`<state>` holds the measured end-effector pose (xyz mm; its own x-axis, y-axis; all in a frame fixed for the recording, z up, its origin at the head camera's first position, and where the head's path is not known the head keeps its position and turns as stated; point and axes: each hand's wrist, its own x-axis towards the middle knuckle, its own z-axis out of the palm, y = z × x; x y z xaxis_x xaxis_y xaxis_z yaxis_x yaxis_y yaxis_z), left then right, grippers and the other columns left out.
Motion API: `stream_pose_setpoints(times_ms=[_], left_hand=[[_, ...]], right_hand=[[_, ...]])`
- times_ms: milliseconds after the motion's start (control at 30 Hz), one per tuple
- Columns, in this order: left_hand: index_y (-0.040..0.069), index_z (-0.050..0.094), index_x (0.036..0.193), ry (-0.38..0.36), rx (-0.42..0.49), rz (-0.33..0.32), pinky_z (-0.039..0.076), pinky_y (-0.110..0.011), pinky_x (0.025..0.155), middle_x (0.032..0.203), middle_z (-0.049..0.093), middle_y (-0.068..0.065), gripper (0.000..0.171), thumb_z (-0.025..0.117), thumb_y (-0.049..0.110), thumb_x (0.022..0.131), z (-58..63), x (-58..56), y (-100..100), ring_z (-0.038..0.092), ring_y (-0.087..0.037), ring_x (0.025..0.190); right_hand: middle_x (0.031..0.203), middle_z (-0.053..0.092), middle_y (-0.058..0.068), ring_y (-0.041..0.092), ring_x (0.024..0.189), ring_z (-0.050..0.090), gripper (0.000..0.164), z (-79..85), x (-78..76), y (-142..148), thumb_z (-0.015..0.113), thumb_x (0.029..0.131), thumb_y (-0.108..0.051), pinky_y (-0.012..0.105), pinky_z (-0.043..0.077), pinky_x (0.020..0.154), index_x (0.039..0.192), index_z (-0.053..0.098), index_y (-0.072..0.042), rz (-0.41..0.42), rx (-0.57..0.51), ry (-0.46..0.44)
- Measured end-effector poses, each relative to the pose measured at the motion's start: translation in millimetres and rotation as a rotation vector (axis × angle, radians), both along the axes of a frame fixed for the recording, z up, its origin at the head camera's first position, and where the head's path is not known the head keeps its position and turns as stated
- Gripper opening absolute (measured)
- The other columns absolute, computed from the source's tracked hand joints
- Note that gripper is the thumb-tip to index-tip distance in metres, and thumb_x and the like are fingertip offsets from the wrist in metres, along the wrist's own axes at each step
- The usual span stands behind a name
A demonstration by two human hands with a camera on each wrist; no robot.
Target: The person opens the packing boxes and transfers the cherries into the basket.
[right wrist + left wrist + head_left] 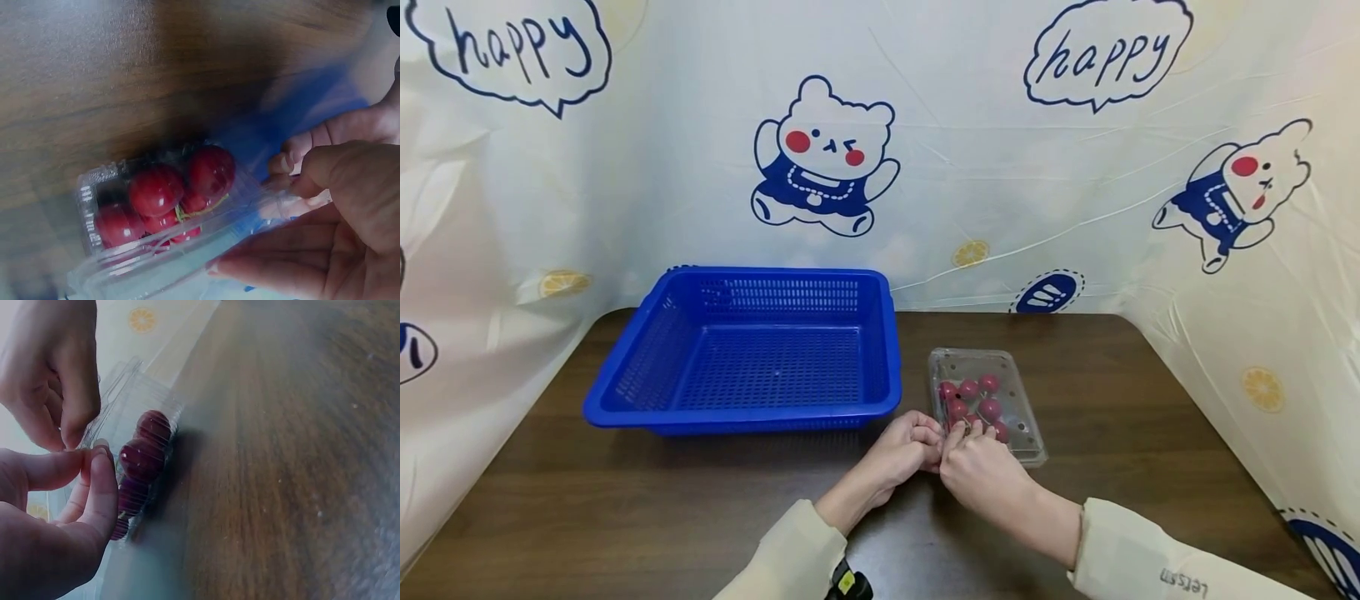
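Note:
A clear plastic clamshell box (1024,421) lies at the right of the table, with several round red fruits (990,408) inside. Thin yellow-green stems (200,211) show among the fruits in the right wrist view. My left hand (904,448) pinches the box's edge at its near left corner between thumb and forefinger. Right beside it, my right hand (985,473) also pinches the rim, with some fingers lying over the lid. The fingertips of both hands meet closely in the left wrist view. The lid seems to lie over the fruits; the exact grip at the corner is partly hidden.
A large blue plastic basket (741,417) with slotted walls stands left of the box, behind my left hand. Brown wood-grain table (700,508) lies under everything. A patterned cloth (947,208) hangs along the back and sides.

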<state>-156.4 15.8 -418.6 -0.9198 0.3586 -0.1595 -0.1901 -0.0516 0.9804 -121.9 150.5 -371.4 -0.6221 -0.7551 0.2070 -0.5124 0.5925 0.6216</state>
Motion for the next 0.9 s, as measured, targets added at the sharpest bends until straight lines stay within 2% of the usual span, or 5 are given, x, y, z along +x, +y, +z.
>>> stream_pose_setpoints(times_ms=[133, 233, 400, 633, 900], left_hand=[[-0.007, 0.049, 0.103, -0.006, 0.028, -0.023, 0.055, -0.025, 0.063, 0.075, 0.057, -0.001, 0.029, 0.051, -0.016, 0.075, -0.3, 1.8, 0.5, 0.056, -0.01, 0.067], [-0.006, 0.05, 0.102, -0.013, 0.032, -0.02, 0.055, -0.025, 0.063, 0.077, 0.058, -0.003, 0.029, 0.051, -0.016, 0.075, 0.6, 2.5, 1.4, 0.057, -0.01, 0.068], [-0.008, 0.051, 0.105, -0.022, 0.017, 0.005, 0.055, -0.026, 0.063, 0.08, 0.058, -0.004, 0.029, 0.051, -0.014, 0.076, 1.6, 3.0, 1.4, 0.056, -0.01, 0.068], [-0.006, 0.05, 0.104, -0.035, 0.021, -0.021, 0.058, -0.029, 0.065, 0.078, 0.058, -0.003, 0.028, 0.051, -0.015, 0.078, -1.2, 1.8, -0.5, 0.058, -0.011, 0.067], [-0.004, 0.05, 0.103, -0.06, 0.057, -0.048, 0.055, -0.024, 0.061, 0.071, 0.059, 0.003, 0.022, 0.051, -0.013, 0.083, -5.3, 1.0, -4.0, 0.057, -0.008, 0.065]], right_hand=[[0.063, 0.073, 0.016, 0.021, 0.049, 0.066, 0.017, 1.7, -1.4, -1.3, 0.063, 0.08, -0.005, 0.03, 0.054, 0.038, 0.079, 0.069, 0.011, -0.015, -0.086, 0.001], [0.064, 0.074, 0.014, 0.018, 0.051, 0.066, 0.016, 4.6, -3.2, -1.8, 0.067, 0.078, -0.004, 0.029, 0.054, 0.04, 0.078, 0.068, 0.012, -0.026, -0.12, -0.035], [0.08, 0.077, 0.023, 0.029, 0.066, 0.073, 0.033, 4.7, -2.2, -1.7, 0.067, 0.08, -0.015, 0.036, 0.062, 0.055, 0.09, 0.07, 0.016, -0.031, -0.092, -0.094], [0.079, 0.076, 0.026, 0.034, 0.062, 0.071, 0.046, 1.3, 0.7, 0.8, 0.071, 0.079, -0.029, 0.038, 0.06, 0.045, 0.091, 0.069, 0.016, -0.023, -0.156, -0.061], [0.083, 0.077, 0.026, 0.035, 0.066, 0.072, 0.039, -0.9, 2.7, 0.2, 0.07, 0.077, -0.022, 0.038, 0.06, 0.046, 0.094, 0.07, 0.013, -0.045, -0.163, -0.054]])
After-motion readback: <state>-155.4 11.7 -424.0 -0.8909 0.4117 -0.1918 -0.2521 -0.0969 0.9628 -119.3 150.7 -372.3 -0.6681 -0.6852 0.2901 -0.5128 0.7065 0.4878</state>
